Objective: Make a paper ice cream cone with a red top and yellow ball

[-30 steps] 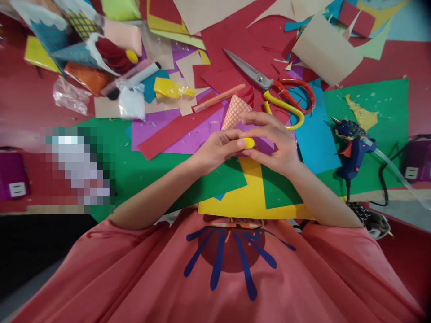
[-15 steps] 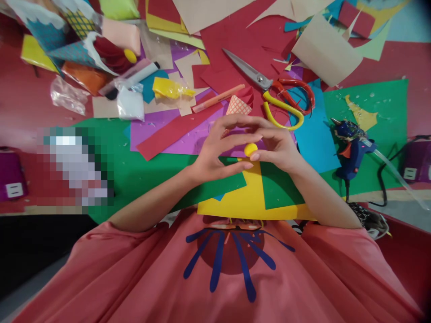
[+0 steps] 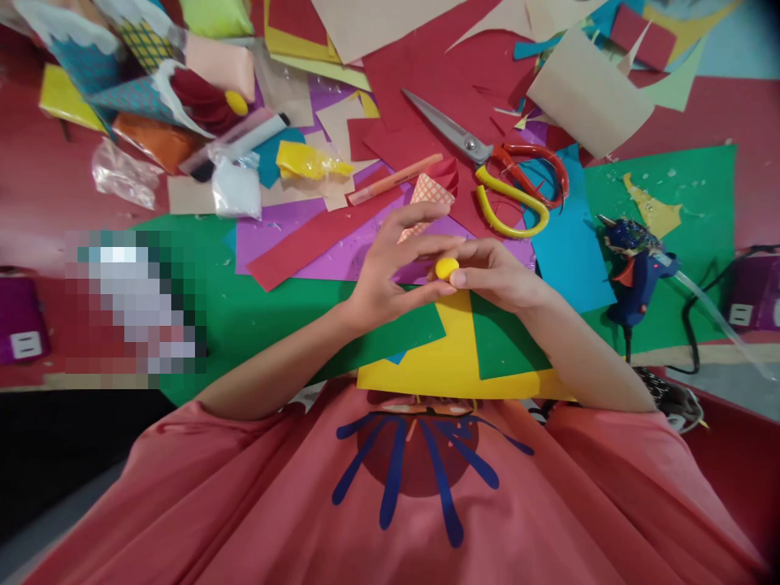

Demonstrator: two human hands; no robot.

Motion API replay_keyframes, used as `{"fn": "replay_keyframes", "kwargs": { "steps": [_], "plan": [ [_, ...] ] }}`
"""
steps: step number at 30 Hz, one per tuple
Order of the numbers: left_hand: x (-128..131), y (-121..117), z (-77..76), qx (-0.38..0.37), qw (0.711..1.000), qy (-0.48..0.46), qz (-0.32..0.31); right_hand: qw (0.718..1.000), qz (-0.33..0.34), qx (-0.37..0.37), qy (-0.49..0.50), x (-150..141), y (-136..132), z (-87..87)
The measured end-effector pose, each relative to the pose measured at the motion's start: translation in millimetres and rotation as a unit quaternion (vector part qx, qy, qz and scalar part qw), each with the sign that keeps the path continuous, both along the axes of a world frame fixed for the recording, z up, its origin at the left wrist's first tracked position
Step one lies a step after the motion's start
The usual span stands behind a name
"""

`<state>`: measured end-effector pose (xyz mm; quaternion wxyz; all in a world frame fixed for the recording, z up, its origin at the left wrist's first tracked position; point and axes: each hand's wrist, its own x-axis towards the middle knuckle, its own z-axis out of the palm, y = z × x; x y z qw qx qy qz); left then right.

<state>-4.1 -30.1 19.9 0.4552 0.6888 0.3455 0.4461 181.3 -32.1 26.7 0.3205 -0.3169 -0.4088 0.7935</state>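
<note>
A small yellow ball of what looks like modelling clay [image 3: 447, 269] is pinched between the thumb and fingers of my right hand [image 3: 503, 272]. My left hand [image 3: 390, 272] curves around the ball's left side with its fingers apart. Its thumb tip lies just under the ball, by the right thumb, and its index finger reaches over the top; whether they press on the ball I cannot tell. Just beyond the fingers lies a small paper cone with an orange-and-white lattice pattern [image 3: 431, 192], partly hidden by my left hand.
Scissors [image 3: 481, 154] with red and yellow handles lie beyond my right hand. A blue glue gun [image 3: 637, 280] with a cord rests at right on green paper [image 3: 707, 195]. At upper left are patterned cones [image 3: 131, 97], clay packets [image 3: 235, 185] and a marker [image 3: 256, 134]. An orange pen [image 3: 396, 179] lies mid-table.
The ball and my right fingers have shifted slightly left. My left thumb has risen to just under the ball, and a left finger has lifted away from the right hand.
</note>
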Motion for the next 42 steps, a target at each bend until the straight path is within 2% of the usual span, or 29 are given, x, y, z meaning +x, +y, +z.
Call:
{"fn": "replay_keyframes", "kwargs": {
  "steps": [2,5,7,14,18,21,25,31,38,42],
  "plan": [
    [-0.6,0.8,-1.2,-0.005,1.000,-0.001,-0.007,1.000,-0.001,0.001,0.000,-0.4,0.1,-1.9],
    [-1.5,2.0,-4.8,0.049,0.998,-0.026,-0.004,1.000,0.001,-0.006,0.003,0.6,0.7,-1.3],
    [-1.9,1.9,-6.1,0.057,0.997,-0.045,-0.001,1.000,0.000,-0.020,0.011,1.5,0.9,0.6],
    [-2.0,-0.6,0.7,-0.092,0.995,-0.023,-0.020,1.000,-0.007,-0.017,0.009,4.1,0.7,-0.6],
    [-1.9,0.5,1.4,-0.128,0.991,-0.041,0.006,1.000,-0.007,0.000,0.030,3.8,0.0,-2.5],
    [-3.1,0.7,0.3,-0.117,0.992,-0.052,0.002,1.000,0.005,0.012,0.024,2.8,-0.5,0.1],
    [-4.0,0.4,1.3,-0.057,0.997,-0.052,-0.028,1.000,0.001,0.030,0.006,1.5,0.0,1.5],
    [-2.3,0.7,2.1,-0.085,0.996,-0.022,-0.014,0.999,0.010,0.027,0.025,2.1,-0.1,-5.3],
    [-5.1,-0.1,0.9,0.008,0.998,-0.025,-0.054,1.000,0.020,-0.007,0.021,0.6,-1.2,2.8],
    [-5.1,-1.2,4.0,-0.012,0.999,0.006,-0.034,1.000,0.019,-0.005,0.009,-0.4,-1.9,0.3]
  ]
}}
